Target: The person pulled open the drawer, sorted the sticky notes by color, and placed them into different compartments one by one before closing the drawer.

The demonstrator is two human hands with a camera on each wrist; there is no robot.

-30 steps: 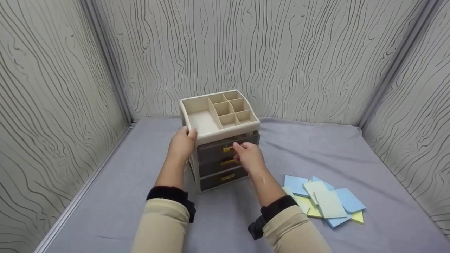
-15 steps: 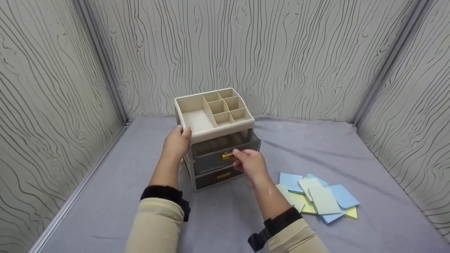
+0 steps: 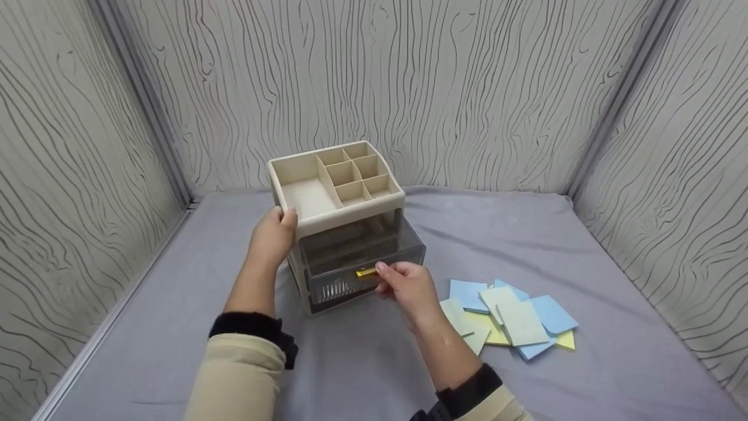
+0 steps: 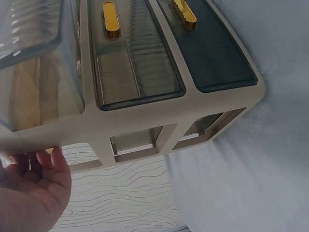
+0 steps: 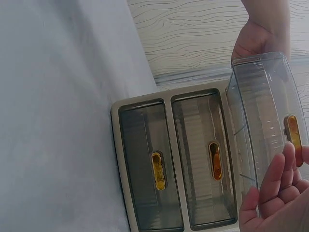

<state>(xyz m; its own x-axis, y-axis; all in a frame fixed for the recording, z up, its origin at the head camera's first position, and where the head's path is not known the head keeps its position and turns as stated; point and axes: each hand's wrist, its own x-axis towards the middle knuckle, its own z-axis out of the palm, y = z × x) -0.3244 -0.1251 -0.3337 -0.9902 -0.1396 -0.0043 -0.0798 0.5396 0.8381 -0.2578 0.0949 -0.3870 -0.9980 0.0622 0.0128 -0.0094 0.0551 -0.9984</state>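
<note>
A cream desktop organizer (image 3: 350, 217) with open compartments on top and three smoky clear drawers stands on the cloth. My left hand (image 3: 272, 237) grips its left side just below the top rim; in the left wrist view, that hand's fingers (image 4: 57, 166) curl in at a side opening. The top drawer (image 3: 406, 252) is pulled well out of the frame. At its front, my right hand (image 3: 412, 289) pinches the gold handle (image 3: 365, 272) between thumb and fingers. Both lower drawers, the middle one (image 5: 200, 193) and the bottom one (image 5: 140, 130), are closed.
Several pads of sticky notes (image 3: 523, 324), blue, yellow and pale green, lie in a loose pile right of the organizer. Grey cloth (image 3: 362, 374) covers the table. Wood-grain panels (image 3: 327, 76) stand behind and at both sides.
The top drawer has slid out toward me with my right hand on its handle. My left hand has kept its hold on the organizer. The scene has shifted left in view.
</note>
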